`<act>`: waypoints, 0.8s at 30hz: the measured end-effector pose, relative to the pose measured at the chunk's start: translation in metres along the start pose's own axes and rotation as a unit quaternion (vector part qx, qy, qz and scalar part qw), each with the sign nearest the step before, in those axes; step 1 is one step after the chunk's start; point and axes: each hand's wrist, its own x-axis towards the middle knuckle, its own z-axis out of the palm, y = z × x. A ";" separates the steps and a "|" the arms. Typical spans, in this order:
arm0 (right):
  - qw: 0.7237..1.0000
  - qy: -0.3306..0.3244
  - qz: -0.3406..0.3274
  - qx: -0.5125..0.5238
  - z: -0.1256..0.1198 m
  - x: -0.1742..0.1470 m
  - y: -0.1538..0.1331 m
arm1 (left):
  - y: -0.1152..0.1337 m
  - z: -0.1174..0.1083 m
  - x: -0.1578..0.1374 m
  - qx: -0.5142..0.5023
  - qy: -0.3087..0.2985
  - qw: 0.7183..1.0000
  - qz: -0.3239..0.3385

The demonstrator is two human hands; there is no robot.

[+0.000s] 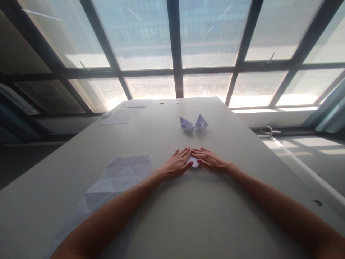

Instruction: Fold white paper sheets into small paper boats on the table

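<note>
A small folded piece of white paper (194,162) lies flat on the white table (172,223), partly covered by both hands. My left hand (178,163) rests on its left side with the fingers stretched out. On its right side lies my right hand (209,160), its fingers also extended and flat. The fingertips of the two hands come close together at the paper's top. Just beyond the hands stand two folded paper boats (187,125), side by side. To the left, a large creased sheet of paper (118,176) lies unfolded, partly hidden under my left forearm.
Several flat paper sheets (118,117) lie at the table's far left, with a small white item (106,114) at their edge. Large windows (145,36) rise behind the table. A coiled white cable (266,130) is off the right side.
</note>
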 end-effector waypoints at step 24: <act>0.996 0.000 0.035 -0.086 0.010 0.001 -0.015 | -0.003 0.009 0.001 0.020 0.030 0.999 -0.012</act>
